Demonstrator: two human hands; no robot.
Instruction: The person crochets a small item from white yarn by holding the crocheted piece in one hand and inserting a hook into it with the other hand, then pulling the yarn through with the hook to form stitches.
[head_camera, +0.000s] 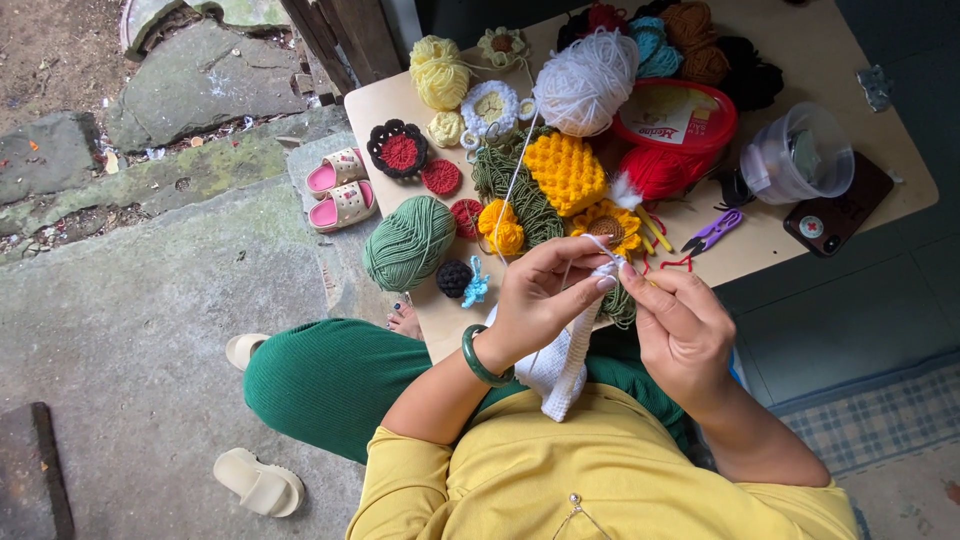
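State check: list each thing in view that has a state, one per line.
left hand: pinching the white crochet piece, strand over the fingers
right hand: closed at the top edge of the piece
white yarn ball: wound, strand running to the hands
green yarn ball: wound, untouched
red tub: lid on
purple snips: lying flat on the table
clear container: on its side

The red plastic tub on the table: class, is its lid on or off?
On. The red tub sits upright with its flat printed lid covering the whole top, so no contents show; how tightly it is sealed cannot be told.
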